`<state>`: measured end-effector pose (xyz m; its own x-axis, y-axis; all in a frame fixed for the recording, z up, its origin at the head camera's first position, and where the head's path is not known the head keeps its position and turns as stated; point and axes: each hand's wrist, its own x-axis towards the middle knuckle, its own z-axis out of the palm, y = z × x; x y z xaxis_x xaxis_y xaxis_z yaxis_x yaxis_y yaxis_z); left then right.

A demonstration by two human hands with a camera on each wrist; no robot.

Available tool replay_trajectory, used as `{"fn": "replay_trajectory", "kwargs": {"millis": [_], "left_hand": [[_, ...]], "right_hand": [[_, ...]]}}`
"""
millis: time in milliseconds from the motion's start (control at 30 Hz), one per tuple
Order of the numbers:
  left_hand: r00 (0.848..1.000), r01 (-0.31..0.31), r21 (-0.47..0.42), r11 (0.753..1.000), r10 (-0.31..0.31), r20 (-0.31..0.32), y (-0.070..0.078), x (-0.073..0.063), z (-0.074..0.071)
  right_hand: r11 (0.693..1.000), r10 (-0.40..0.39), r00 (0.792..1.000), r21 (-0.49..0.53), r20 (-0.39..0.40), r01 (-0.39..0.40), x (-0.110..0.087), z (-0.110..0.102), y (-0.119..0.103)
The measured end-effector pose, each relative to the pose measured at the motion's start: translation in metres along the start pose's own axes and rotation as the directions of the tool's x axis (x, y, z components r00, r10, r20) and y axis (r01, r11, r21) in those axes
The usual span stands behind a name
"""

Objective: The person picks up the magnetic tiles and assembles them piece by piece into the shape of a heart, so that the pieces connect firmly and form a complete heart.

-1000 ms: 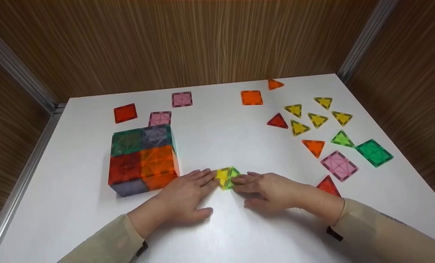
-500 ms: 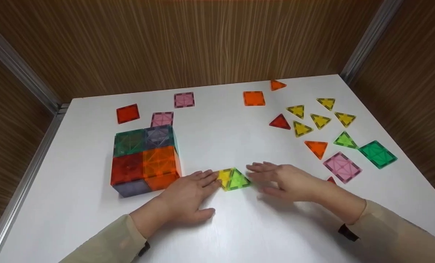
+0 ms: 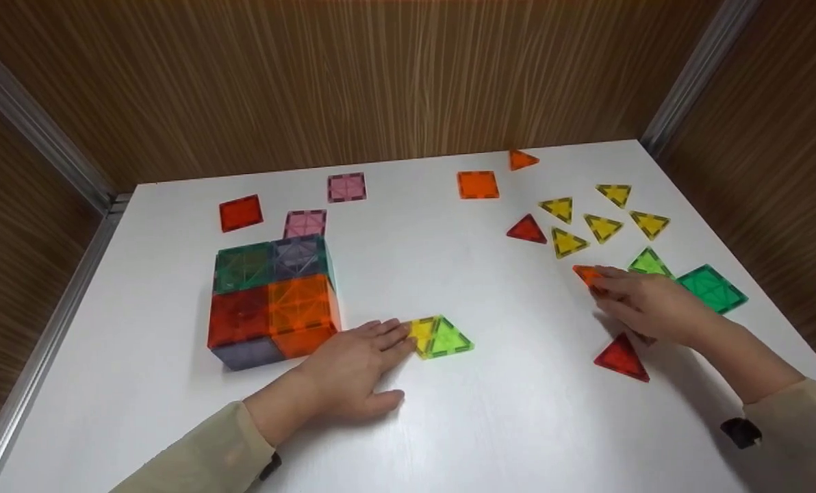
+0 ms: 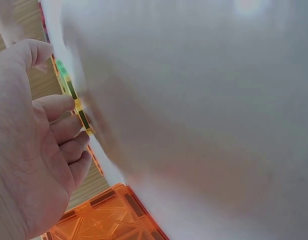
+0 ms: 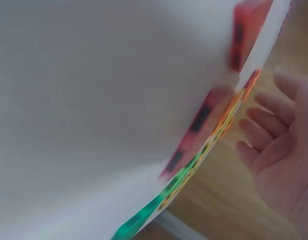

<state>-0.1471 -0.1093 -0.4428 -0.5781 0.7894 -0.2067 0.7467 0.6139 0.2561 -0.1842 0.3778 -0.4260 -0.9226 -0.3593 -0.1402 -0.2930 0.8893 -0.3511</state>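
In the head view my left hand [image 3: 350,370] lies on the table, fingertips on a yellow triangle magnetic tile [image 3: 420,332]. A light green triangle tile [image 3: 450,339] lies edge to edge with it. The left wrist view shows those fingers at the yellow tile's edge [image 4: 84,118]. On the right, my right hand [image 3: 658,308] hovers with its fingertips over an orange triangle tile [image 3: 584,273]; contact cannot be made out. Its fingers look loosely extended in the right wrist view. The pink square tile seen earlier is hidden behind this hand in the head view.
A block of joined square tiles [image 3: 238,311] stands left of my left hand. A red triangle [image 3: 623,359], a green square [image 3: 715,289] and a light green triangle [image 3: 647,262] surround my right hand. Several yellow triangles [image 3: 602,227] lie beyond. An orange square [image 3: 478,185] lies farther back.
My right hand has let go of the light green triangle and moved right to the orange triangle, covering the pink square. My left hand has stayed on the yellow triangle.
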Motion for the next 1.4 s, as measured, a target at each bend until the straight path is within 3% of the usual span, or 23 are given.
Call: {"fn": "replay_trajectory", "kwargs": {"millis": [200, 400, 567, 700, 833, 900, 1167, 1400], "left_hand": [[1.0, 0.001, 0.018, 1.0, -0.001, -0.003, 0.001, 0.0, -0.001], [1.0, 0.015, 0.018, 1.0, -0.016, 0.005, 0.002, -0.001, -0.002], [1.0, 0.015, 0.002, 1.0, -0.015, 0.012, 0.002, -0.001, -0.002], [1.0, 0.012, -0.004, 1.0, -0.012, 0.01, 0.001, -0.001, -0.001], [1.0, 0.023, -0.009, 1.0, -0.023, 0.015, 0.001, 0.0, 0.0], [1.0, 0.03, -0.009, 1.0, -0.03, 0.008, 0.001, 0.0, 0.001], [0.988, 0.065, 0.038, 0.997, -0.059, -0.146, 0.005, 0.015, 0.002], [0.972, 0.115, 0.088, 0.989, -0.093, -0.216, 0.012, 0.034, 0.0]], "right_hand": [[1.0, 0.024, 0.999, -0.005, 0.031, -0.024, -0.002, 0.007, -0.008], [0.992, -0.125, 0.991, -0.002, 0.052, 0.125, 0.008, 0.021, -0.045], [0.953, -0.303, 0.95, -0.006, 0.078, 0.304, 0.021, 0.035, -0.078], [0.906, -0.421, 0.902, 0.0, 0.099, 0.423, 0.032, 0.046, -0.101], [0.866, -0.498, 0.859, 0.024, 0.122, 0.499, 0.041, 0.054, -0.121], [0.859, -0.51, 0.851, 0.034, 0.124, 0.51, 0.044, 0.057, -0.127], [0.866, -0.499, 0.865, 0.072, 0.053, 0.495, 0.054, 0.061, -0.131], [0.875, -0.48, 0.877, 0.09, 0.028, 0.476, 0.063, 0.064, -0.135]]}}
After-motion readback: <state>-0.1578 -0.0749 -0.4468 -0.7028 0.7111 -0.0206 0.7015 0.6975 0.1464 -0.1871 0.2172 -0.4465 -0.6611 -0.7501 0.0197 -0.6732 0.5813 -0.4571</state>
